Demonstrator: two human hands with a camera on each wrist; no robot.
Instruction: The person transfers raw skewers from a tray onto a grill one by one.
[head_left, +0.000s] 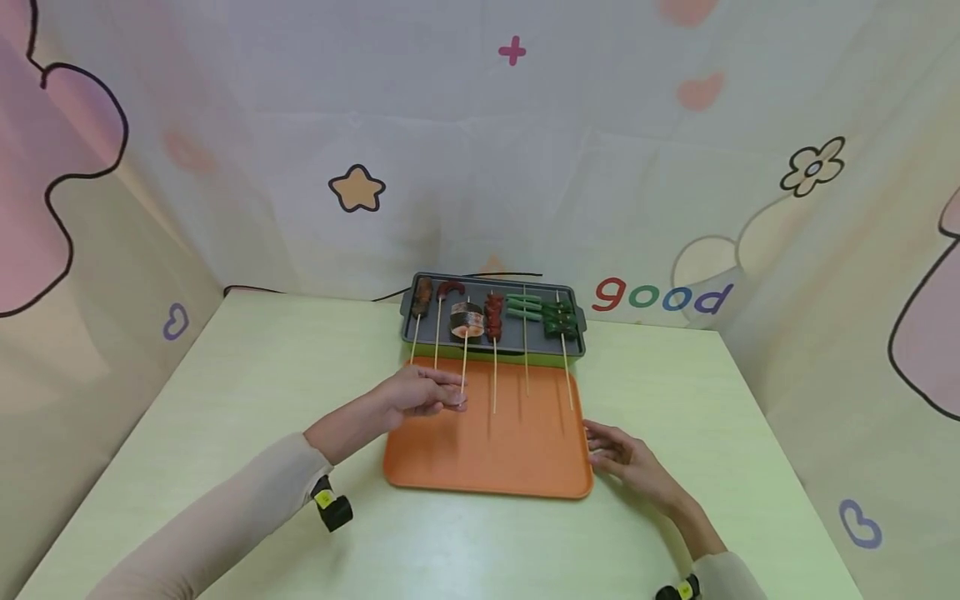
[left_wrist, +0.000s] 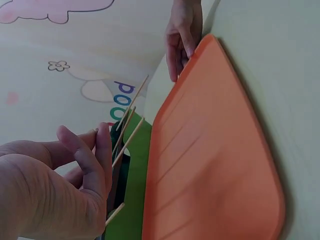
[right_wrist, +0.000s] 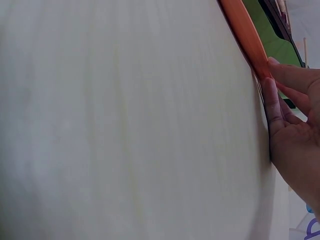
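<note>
My left hand [head_left: 423, 392] pinches the thin wooden stick of a skewer bearing a thick roll piece [head_left: 467, 320] with a dark band and pinkish ends. That piece is over the grey top of a small green grill [head_left: 540, 342]; whether it touches the surface, I cannot tell. Against the grill's front lies an orange tray [head_left: 487, 467]. At the tray's right edge, my right hand [head_left: 630, 462] holds the rim between thumb and fingers, as the right wrist view shows [right_wrist: 295, 120]. The left wrist view hides the roll behind my left hand [left_wrist: 60, 185].
Other skewers lie across the grill: a brown meat one [head_left: 422, 297], a curled dark-red one [head_left: 452, 288], a red one [head_left: 492, 317], green stalks [head_left: 523, 307] and dark-green pieces [head_left: 559, 319]. Their sticks overhang the tray. A patterned curtain [head_left: 480, 167] stands behind the pale table [head_left: 300, 358].
</note>
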